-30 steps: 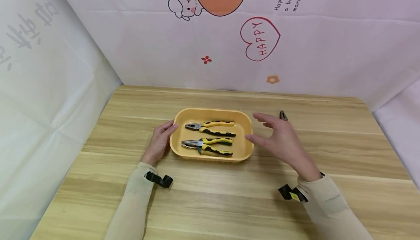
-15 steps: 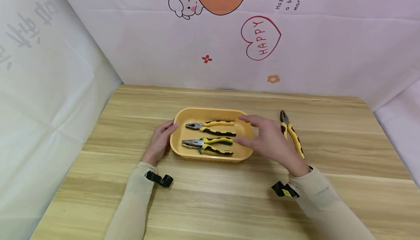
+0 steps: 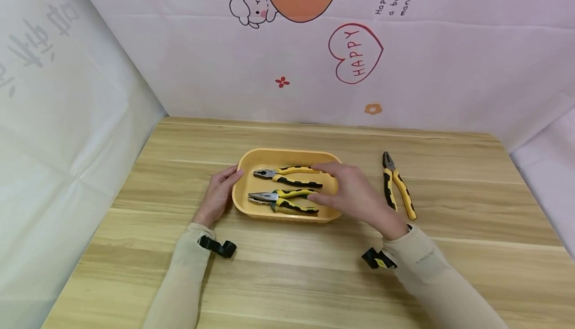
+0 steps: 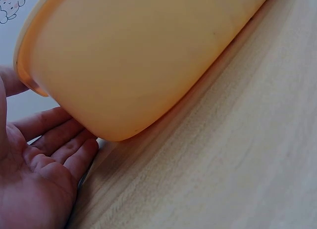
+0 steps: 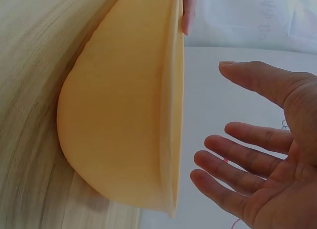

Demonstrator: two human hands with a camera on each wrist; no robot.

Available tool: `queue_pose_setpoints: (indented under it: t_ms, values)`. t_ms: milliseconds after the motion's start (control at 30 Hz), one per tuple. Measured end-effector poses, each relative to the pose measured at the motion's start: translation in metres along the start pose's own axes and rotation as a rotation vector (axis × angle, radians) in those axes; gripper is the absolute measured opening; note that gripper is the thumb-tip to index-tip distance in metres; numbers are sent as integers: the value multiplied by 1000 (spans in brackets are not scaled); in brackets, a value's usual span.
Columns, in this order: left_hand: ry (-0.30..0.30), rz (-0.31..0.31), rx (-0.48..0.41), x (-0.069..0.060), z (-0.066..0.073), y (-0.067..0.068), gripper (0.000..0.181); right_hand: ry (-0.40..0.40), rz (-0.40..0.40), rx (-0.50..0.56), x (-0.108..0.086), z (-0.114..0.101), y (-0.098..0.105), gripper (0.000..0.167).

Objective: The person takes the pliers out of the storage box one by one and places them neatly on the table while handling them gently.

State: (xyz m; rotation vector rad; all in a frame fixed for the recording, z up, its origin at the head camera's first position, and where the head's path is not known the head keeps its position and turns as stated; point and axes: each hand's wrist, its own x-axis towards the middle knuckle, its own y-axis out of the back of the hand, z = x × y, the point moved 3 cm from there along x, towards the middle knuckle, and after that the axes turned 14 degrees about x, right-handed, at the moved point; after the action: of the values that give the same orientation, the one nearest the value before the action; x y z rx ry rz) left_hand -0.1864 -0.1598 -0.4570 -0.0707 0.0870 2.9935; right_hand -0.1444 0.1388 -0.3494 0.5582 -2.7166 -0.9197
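A yellow plastic basin (image 3: 287, 156) sits mid-table in the head view. My left hand (image 3: 217, 194) grips its left end, thumb over the rim and fingers against the outer wall (image 4: 119, 80). Inside lie combination pliers (image 3: 266, 173) at the back and long-nose pliers (image 3: 270, 196) at the front, handles to the right. Another metal jaw peeks out under the long-nose pliers, its tool mostly hidden. My right hand (image 3: 355, 191) hovers over the basin's right end, thumb and fingers spread near the handle ends. From the right wrist view, that hand (image 5: 267, 169) holds nothing.
A third pair of yellow-and-black pliers (image 3: 392, 166) lies on the wooden table (image 3: 287, 279) to the right of the basin, behind my right wrist. A printed white cloth (image 3: 202, 69) hangs along the table's back edge, and another on the left side.
My right hand has moved left from beside the basin to above its right end, uncovering the pliers on the table. My left hand and the basin stay in place.
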Motion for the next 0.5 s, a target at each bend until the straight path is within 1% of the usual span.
queue_pose_setpoints:
  t_ms: [233,500]
  values:
    - [3,3,13,0,0,0,46,5,-40,-33,9,2,-10,64]
    - [13,2,17,0,-1,1,47,-21,-65,-44,14,4,-19,64]
